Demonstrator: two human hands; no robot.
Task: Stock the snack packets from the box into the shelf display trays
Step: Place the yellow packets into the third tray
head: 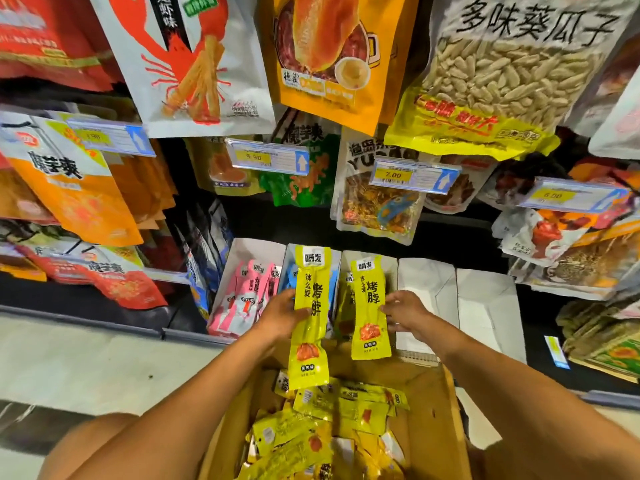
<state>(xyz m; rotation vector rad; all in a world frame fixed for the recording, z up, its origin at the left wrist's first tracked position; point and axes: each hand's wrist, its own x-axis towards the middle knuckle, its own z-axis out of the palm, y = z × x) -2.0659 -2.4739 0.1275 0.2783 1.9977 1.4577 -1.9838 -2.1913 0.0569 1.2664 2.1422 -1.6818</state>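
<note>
hands each pinching one yellow packet: left hand fingers on long packet, right hand on shorter packet, above box, before display trays

A dark shelving back panel fills the view ahead, hung with rows of bright snack bags, among them a white lobster-print bag and a sunflower-seed bag at the top. Blue-edged price holders with yellow labels stick out between the rows. At lower left a grey base rail runs along the foot of the shelving, next to a pale, evenly lit floor.
</note>
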